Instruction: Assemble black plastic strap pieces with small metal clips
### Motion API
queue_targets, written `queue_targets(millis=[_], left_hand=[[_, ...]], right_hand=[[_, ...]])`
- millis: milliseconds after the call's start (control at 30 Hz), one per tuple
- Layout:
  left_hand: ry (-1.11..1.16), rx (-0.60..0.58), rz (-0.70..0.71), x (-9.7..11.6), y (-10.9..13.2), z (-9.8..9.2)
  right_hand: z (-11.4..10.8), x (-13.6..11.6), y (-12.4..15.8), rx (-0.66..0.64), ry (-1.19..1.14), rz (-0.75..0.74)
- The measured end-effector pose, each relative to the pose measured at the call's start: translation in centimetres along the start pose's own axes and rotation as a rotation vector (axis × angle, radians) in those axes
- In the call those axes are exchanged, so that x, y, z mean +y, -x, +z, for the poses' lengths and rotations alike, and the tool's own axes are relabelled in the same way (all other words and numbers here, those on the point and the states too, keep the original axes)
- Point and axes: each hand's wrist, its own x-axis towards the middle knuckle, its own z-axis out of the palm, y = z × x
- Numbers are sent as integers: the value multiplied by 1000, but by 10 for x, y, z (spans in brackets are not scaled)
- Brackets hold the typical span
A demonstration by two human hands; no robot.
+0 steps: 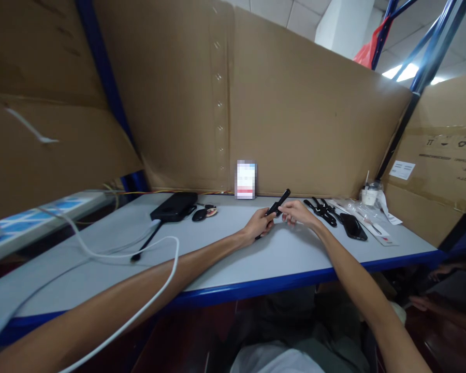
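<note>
I log plain black for the slim held stick (284,196), boxy device (174,206) and smartphone (353,227). Bench (236,269) pale grey, edging (256,286) blue. Cable (176,254) white. Cardboard panel (295,114) plain brown; right carton (438,186) brown, dark print, white label (403,170). Bag (368,52) red. My upright screen (246,178): mostly white, pixelated, reddish band.

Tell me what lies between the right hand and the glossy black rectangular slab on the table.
In the head view, a cluster of elongated glossy black objects lies between the right hand and the slab; what they are is unclear.
</note>
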Motion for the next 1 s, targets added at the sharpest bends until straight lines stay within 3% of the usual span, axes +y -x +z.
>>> queue_targets(millis=[400, 600, 1000], left_hand=[[-17, 39, 158, -7, -3, -2], [-36, -8, 155, -7, -4, -2], [25, 48, 101, -7, -6, 1]], right_hand=[[-2, -4, 1, -15, -79, -74], [-1, 0, -5, 3, -124, -132], [2, 0, -5, -10, -206, -161]])
